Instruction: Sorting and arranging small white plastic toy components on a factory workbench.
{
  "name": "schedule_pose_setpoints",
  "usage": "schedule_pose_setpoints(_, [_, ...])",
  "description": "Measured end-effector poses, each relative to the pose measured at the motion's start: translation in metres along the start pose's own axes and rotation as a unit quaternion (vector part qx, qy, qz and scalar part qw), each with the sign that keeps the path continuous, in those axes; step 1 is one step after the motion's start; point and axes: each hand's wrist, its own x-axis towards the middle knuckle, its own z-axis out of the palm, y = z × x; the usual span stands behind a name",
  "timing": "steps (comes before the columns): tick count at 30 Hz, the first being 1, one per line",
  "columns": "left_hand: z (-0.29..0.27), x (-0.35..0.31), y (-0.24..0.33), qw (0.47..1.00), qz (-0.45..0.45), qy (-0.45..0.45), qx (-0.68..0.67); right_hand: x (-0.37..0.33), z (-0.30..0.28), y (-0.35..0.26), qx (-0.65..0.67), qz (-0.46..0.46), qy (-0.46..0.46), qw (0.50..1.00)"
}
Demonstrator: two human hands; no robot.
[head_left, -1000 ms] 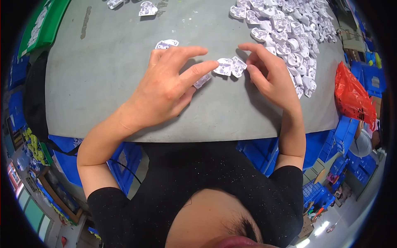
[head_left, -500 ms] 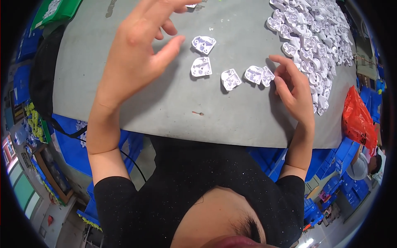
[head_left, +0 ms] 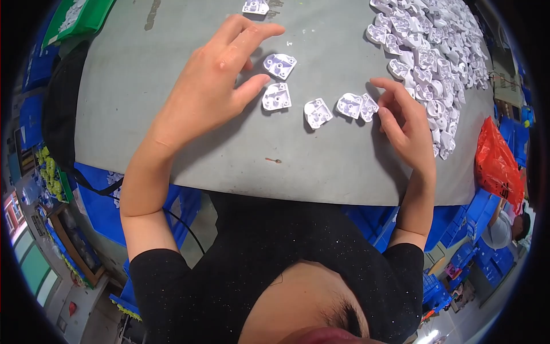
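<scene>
My left hand (head_left: 220, 86) is over the grey table, fingers spread and holding nothing. Its thumb tip is close to two white moulded plastic housings, an upper one (head_left: 279, 66) and a lower one (head_left: 277, 97); I cannot tell whether it touches them. To the right, another housing (head_left: 318, 113) lies alone with its hollow side up. Beyond it, two more, a left one (head_left: 348, 105) and a right one (head_left: 368, 108), lie against each other. My right hand (head_left: 405, 123) is beside this pair, index finger and thumb apart, with the thumb tip at the right housing's edge.
A large heap of white housings (head_left: 438, 63) covers the table's right side. One more housing (head_left: 255, 7) lies at the far edge of view. A green bin (head_left: 86, 23) stands far left; a red plastic bag (head_left: 497, 163) hangs at the right. Blue bins (head_left: 100, 212) sit below the table edge.
My left hand has come nearer and to the right, from the far side toward the housings. The far housing now shows in full view. My right hand has hardly moved.
</scene>
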Motion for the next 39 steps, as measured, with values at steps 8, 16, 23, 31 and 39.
schedule_pose_setpoints(8, [-0.004,0.002,0.002,1.000,-0.007,-0.015,0.007,0.001,0.002,0.004,-0.018,-0.036,0.009,0.999])
schedule_pose_setpoints(16, [-0.003,0.005,-0.002,1.000,-0.027,-0.004,0.007,0.000,0.002,0.004,-0.039,-0.080,0.030,0.996])
schedule_pose_setpoints(23, [-0.004,0.008,-0.006,0.999,-0.047,-0.016,0.003,0.000,0.005,0.002,-0.050,-0.119,0.083,0.988])
schedule_pose_setpoints(31, [-0.011,0.008,-0.007,0.996,-0.013,-0.084,-0.026,-0.007,0.045,-0.017,-0.248,-0.215,0.058,0.943])
schedule_pose_setpoints(39, [-0.011,0.001,-0.010,0.988,0.088,-0.124,0.019,0.005,0.072,-0.021,-0.246,-0.292,0.057,0.922])
